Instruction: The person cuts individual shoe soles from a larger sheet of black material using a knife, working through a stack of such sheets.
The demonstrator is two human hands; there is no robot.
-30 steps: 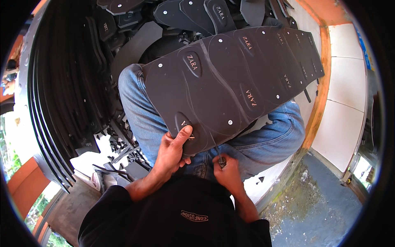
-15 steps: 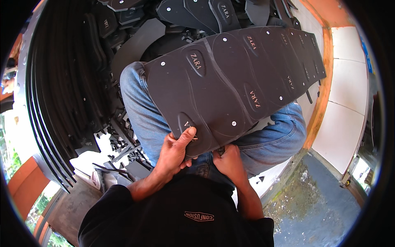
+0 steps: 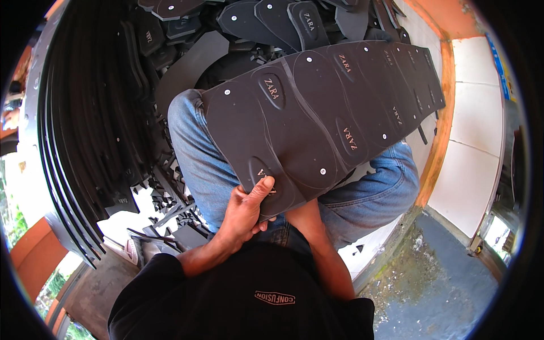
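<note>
A large black foam sheet (image 3: 306,130), stamped with sole outlines, oval patches and small white dots, slants across my lap. My left hand (image 3: 246,209) pinches its near left corner, thumb on top and fingers underneath. Under the near edge is my right hand (image 3: 304,218); its fingers are hidden below the sheet, as is the small dark thing it gripped a moment ago. Just above my hands the sheet buckles, and a slit along a curved outline (image 3: 267,133) gapes slightly. Jeans-clad legs (image 3: 195,147) are folded beneath the sheet.
At the left stands a tall stack of black sheets (image 3: 85,136). Loose sole-shaped black pieces (image 3: 258,22) pile up at the back, and cut scraps (image 3: 175,209) lie by my left knee. A wooden edge (image 3: 445,130) and white tiles (image 3: 476,119) run along the right.
My right hand has slid forward and left under the sheet, hiding its fingers and the dark thing. The near part of the sheet now buckles up, and the slit gapes. My left hand keeps its pinch.
</note>
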